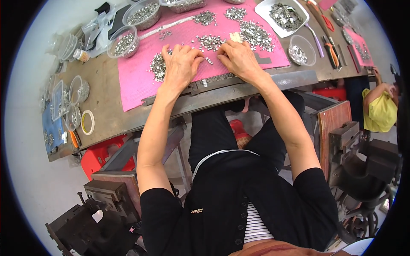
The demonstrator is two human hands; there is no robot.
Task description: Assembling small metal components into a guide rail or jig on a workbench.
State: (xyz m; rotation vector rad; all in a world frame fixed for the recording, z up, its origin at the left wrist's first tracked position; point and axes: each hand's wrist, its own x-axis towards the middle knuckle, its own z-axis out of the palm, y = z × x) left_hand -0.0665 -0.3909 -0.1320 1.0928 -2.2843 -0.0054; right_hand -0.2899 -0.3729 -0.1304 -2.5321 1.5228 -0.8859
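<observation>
Above the pink mat, my left hand has its thumb and forefinger closed, the other fingers bent over a pile of small silvery metal pieces. My right hand is also pinched, its fingertips down near the mat. What either pinch holds is too small to make out. Between the hands lies a short strip of joined metal pieces, close to the left fingertips. Just in front of my hands, a long metal bar with small pieces along it runs near the bench edge.
More piles of metal pieces lie across the mat. Plastic tubs and a white tray hold others. Orange-handled pliers rest at right, a tape roll at left. A person in yellow sits at far right.
</observation>
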